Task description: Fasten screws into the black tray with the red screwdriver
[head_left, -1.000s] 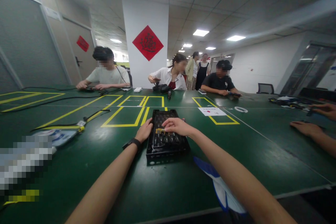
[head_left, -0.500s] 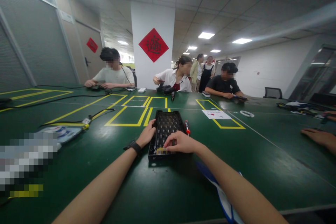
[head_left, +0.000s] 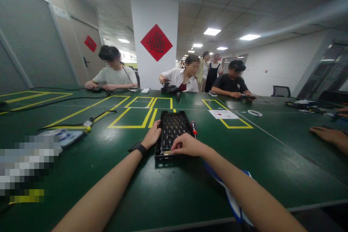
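A black perforated tray (head_left: 174,127) lies on the green table (head_left: 114,159) straight ahead of me. My left hand (head_left: 152,136), with a black watch on the wrist, rests closed against the tray's left wall. My right hand (head_left: 187,145) sits over the tray's near edge, fingers pinched on a small yellow piece (head_left: 166,152) at the near rim. A red-handled screwdriver (head_left: 194,127) lies on the table beside the tray's right side, just beyond my right hand.
Yellow tape boxes (head_left: 130,116) mark the table beyond the tray. A blue-and-white sheet (head_left: 233,203) lies under my right forearm. Cables (head_left: 81,125) run at left. Three people sit across the table; another person's hands (head_left: 327,134) rest at right. A tape roll (head_left: 255,113) and a paper (head_left: 223,114) lie far right.
My right hand has drawn the yellow piece from the tray's middle back to its near edge, uncovering the screwdriver. My left hand stays on the tray's left side.
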Demonstrator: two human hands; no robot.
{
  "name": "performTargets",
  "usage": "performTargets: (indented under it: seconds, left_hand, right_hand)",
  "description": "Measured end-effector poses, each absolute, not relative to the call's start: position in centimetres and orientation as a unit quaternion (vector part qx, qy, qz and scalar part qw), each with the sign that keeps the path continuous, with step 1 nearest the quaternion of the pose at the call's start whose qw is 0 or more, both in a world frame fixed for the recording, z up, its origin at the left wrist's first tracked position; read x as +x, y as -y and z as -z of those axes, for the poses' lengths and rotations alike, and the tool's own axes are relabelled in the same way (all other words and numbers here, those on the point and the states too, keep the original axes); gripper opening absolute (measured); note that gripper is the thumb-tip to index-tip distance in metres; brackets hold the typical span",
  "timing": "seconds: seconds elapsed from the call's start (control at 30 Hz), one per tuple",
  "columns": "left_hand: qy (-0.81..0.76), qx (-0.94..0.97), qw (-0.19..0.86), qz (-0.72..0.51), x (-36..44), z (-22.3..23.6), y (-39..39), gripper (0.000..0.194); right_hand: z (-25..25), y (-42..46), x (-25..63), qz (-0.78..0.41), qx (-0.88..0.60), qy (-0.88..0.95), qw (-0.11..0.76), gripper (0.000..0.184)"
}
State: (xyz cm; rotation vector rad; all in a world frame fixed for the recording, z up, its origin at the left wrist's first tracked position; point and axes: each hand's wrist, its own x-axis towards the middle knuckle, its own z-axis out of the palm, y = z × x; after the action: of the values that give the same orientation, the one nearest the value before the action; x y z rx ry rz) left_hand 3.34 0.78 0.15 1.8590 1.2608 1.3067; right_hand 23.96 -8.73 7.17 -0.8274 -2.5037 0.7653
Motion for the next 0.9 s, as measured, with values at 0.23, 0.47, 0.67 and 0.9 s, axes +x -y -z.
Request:
performTargets:
  seconds: [0.23, 0.47, 0.67, 0.9]
  left_hand:
    - [-0.489, 0.694, 0.251, -0.465, 3.1, 0.0, -1.0, 0.055]
    - [-0.504, 0.696, 0.24, -0.452, 3.2, -0.1, -1.0, 0.055]
    - [-0.513, 0.7, 0.222, -0.444, 3.3, -0.6, -0.4, 0.051]
    - [-0.519, 0.706, 0.187, -0.445, 3.4, -1.4, 0.0, 0.048]
  right_hand:
    - [-7.1, 8.7, 24.1, -0.237, -0.285, 0.908, 0.196, 0.025]
    - [-7.2, 8.8, 24.1, -0.24, -0.28, 0.908, 0.198, 0.024]
    - [-7.3, 8.8, 24.0, -0.23, -0.29, 0.908, 0.198, 0.023]
    - [-6.8, 8.5, 24.0, -0.201, -0.29, 0.912, 0.207, 0.022]
